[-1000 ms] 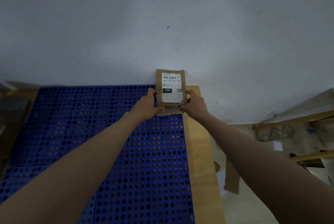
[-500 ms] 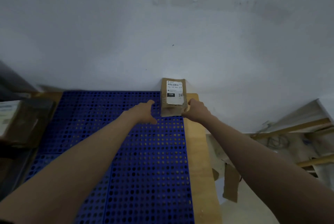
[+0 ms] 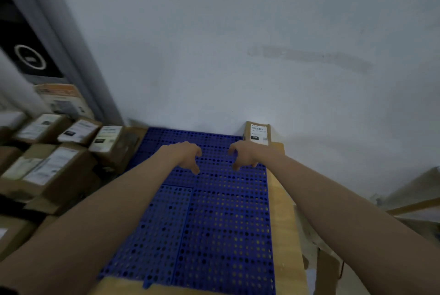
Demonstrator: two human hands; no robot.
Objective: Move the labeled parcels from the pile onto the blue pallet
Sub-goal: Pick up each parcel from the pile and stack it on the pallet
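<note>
You are standing in a parcel storeroom or sorting area: brown cardboard parcels (image 3: 57, 166) with printed shipping labels are piled at your left, a perforated blue pallet (image 3: 214, 218) lies on wooden boards (image 3: 282, 223), and a bare white wall (image 3: 238, 44) rises on the far side.

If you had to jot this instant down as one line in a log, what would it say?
parcel: standing at pallet far corner, against wall | left hand: empty | right hand: empty | pile: waiting at left

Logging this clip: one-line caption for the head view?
Both hands, left and right, hover empty over the blue pallet; one labeled parcel stands against the wall.
</note>
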